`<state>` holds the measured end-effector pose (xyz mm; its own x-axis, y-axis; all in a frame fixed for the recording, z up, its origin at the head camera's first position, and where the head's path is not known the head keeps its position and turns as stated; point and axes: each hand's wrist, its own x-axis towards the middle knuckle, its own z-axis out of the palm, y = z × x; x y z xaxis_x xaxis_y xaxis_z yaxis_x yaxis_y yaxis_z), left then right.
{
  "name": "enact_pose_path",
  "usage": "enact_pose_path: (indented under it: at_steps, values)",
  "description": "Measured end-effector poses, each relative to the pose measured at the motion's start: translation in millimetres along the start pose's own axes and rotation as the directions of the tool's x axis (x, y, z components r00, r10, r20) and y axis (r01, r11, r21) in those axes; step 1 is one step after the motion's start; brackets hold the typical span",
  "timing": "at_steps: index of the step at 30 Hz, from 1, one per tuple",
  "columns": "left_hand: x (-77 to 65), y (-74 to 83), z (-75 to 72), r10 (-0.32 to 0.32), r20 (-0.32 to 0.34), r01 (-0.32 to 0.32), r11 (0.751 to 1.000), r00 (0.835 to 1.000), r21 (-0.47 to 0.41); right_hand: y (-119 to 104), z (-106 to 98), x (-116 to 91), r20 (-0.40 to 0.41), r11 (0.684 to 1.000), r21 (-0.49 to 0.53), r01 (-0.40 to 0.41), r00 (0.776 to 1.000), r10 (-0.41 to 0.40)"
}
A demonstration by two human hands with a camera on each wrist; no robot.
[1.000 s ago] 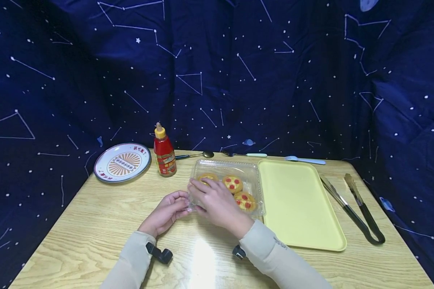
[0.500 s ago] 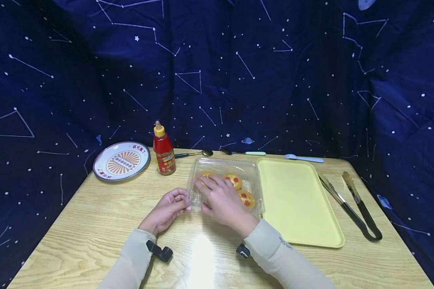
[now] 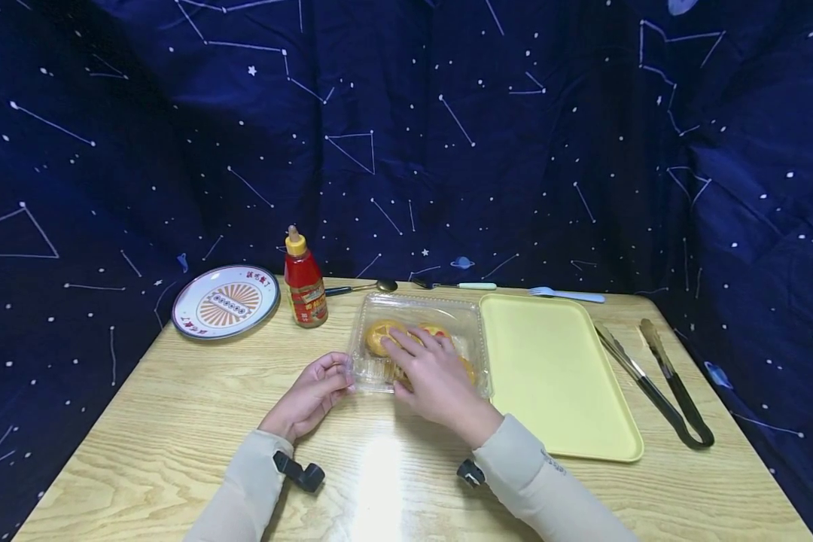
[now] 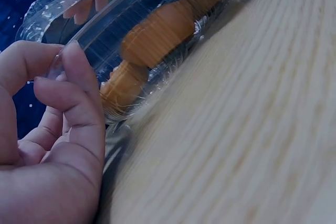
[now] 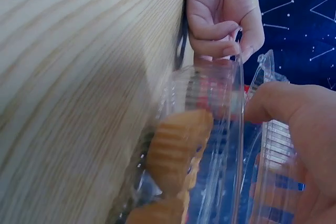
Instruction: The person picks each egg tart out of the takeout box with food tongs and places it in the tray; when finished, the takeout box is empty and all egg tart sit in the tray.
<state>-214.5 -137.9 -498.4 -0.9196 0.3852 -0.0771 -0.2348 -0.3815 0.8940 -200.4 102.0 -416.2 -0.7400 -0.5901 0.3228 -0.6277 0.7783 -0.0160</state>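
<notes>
A clear plastic food container [image 3: 466,316] lies on the table, holding several round yellow pastries [image 3: 378,336], some with red dots on top. At its front left corner my left hand [image 3: 312,395] pinches the rim between thumb and fingers, as the left wrist view also shows. My right hand [image 3: 440,376] is on the clear lid [image 5: 275,148], fingers spread over its top and thumb at the front edge. In the right wrist view a gap shows between lid and base rim, with the thumb tip there. The right hand hides part of the pastries.
A yellow tray [image 3: 555,376] lies right of the container, with black-handled tongs [image 3: 667,399] beyond it. A ketchup bottle [image 3: 305,290] and a patterned plate [image 3: 225,302] stand at left. A spoon [image 3: 385,286], a green-handled fork [image 3: 476,286] and a blue fork [image 3: 569,294] line the back edge.
My right hand has slid rightward along the container's front edge, uncovering the left pastry. The left hand keeps its pinch at the corner.
</notes>
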Motion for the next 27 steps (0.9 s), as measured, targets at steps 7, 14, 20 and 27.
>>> enact_pose_path:
  at_steps: [7, 14, 20, 27]
  values:
    - [2.5, -2.4, 5.7, -0.017, -0.048, 0.017, 1.0, 0.999, 0.0, 8.4, -0.8, -7.9, -0.023, 1.0, -0.023, -0.007, 1.0, 0.007]
    - [1.9, -1.2, 8.6, -0.034, -0.063, 0.037, 0.999, 0.997, 0.038, 8.7, 1.3, -7.9, -0.047, 1.0, -0.008, -0.013, 0.999, 0.012]
    - [2.0, -1.8, 8.6, -0.021, -0.077, 0.024, 0.999, 0.997, 0.033, 8.6, 3.2, -5.5, -0.075, 0.999, 0.04, -0.011, 0.997, 0.013]
    - [2.3, -4.5, 7.1, -0.008, -0.059, 0.01, 0.999, 0.998, 0.044, 11.2, 2.5, -11.8, -0.08, 0.999, 0.05, -0.022, 0.996, 0.026]
